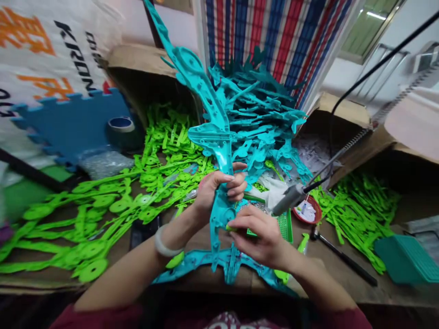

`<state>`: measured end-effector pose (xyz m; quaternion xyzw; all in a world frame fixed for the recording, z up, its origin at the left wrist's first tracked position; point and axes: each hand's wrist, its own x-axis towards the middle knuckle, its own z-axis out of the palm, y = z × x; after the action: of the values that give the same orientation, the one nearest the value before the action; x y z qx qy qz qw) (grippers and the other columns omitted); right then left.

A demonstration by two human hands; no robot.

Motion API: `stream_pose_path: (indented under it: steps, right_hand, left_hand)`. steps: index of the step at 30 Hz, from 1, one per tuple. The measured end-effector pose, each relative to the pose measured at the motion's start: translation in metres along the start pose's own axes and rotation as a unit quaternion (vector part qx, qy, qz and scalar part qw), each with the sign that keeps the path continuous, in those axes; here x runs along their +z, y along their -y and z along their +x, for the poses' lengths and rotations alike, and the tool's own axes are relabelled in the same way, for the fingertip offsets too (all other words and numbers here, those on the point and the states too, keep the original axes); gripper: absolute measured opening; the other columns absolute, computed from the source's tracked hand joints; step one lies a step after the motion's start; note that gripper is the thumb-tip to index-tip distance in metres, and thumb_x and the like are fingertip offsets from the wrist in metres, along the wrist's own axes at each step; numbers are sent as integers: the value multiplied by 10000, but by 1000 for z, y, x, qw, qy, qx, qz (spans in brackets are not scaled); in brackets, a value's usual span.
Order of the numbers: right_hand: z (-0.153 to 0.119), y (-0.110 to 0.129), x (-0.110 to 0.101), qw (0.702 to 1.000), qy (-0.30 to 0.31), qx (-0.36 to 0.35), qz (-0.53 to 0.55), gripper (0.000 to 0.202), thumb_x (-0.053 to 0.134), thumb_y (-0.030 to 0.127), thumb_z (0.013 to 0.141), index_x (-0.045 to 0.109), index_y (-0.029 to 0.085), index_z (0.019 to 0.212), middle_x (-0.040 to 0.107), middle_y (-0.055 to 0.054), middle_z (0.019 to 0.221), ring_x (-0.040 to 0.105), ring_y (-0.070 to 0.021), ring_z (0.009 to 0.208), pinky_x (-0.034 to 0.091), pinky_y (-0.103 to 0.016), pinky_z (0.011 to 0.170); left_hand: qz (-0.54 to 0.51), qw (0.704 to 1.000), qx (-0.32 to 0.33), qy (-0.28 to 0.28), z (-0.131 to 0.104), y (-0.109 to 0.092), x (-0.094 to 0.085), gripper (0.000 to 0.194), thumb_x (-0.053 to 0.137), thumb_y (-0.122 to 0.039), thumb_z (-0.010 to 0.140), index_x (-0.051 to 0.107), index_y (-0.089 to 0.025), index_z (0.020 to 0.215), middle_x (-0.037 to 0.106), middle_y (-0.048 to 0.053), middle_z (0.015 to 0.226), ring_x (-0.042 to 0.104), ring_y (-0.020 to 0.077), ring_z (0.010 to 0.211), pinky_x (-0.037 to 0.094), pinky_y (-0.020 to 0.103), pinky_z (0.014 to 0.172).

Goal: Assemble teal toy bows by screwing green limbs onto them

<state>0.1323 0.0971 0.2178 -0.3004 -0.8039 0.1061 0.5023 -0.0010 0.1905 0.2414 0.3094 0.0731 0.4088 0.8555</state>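
Observation:
A long turquoise plastic part [208, 128] stands tilted upward in front of me. My left hand [221, 189] is closed around its lower half, fingers wrapped over the right edge. My right hand [259, 233] pinches a small green piece [230, 227] against the lower end of that part. Another turquoise part [228, 264] lies across the table's front edge, below both hands. Just right of my right hand, an electric screwdriver [290, 198] hangs on a coiled cord, tip pointing down left. Behind it sits a green perforated basket [287, 228], partly hidden by my right hand.
Bright green parts lie in heaps at left [92, 249] and right [360, 214]. A turquoise pile [260, 109] rises behind. A red bowl [317, 212], a hammer [346, 256] and a teal basket [406, 259] are at right. Blue foam mat [75, 123] and tape roll [121, 132] stand at left.

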Motion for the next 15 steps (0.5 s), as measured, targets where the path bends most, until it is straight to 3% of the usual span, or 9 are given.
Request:
stream_pose_path:
  steps: [4,11,15]
  right_hand:
    - [-1,3,-1,1000,15,-3,-7,156,586,113,934,636,174,1068,659,-70,890,628,-134,803,569,-253,688]
    - [-11,5,1,996,16,43,75,138,631,136,925,669,184,1048,698,-57,874,670,-146,835,577,-283,749]
    - [-17,9,13,976,-5,170,138,97,664,279,927,696,200,973,694,-41,843,672,-135,724,566,-263,643]
  left_hand:
    - [10,1000,-3,-9,0,8,2,233,585,-141,732,641,-151,957,337,-74,588,315,68,479,303,179,444]
    - [48,997,20,-54,-8,16,7,234,578,-133,694,633,-149,921,340,-81,561,295,69,461,267,171,425]
    - [79,991,58,-90,-12,15,11,243,585,-137,670,627,-159,908,372,-76,555,310,77,455,306,186,430]
